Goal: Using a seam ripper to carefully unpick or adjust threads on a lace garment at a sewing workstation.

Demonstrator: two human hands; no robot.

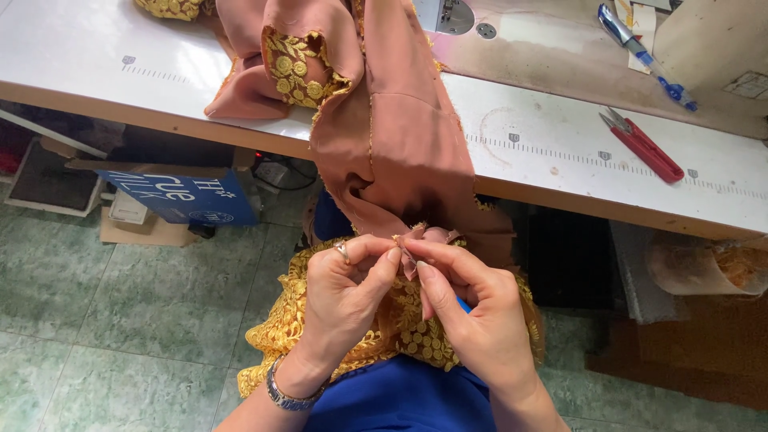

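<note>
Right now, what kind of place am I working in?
Probably a sewing workshop: a sewing machine table with ruler markings, red thread snips on it, and dusty-pink fabric with gold embroidery pinched by both hands.

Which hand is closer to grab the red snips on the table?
Probably the right hand. The red snips lie on the white table to the person's right, up from that hand. The left hand sits farther over. Both hands are pinching the pink fabric right now.
</note>
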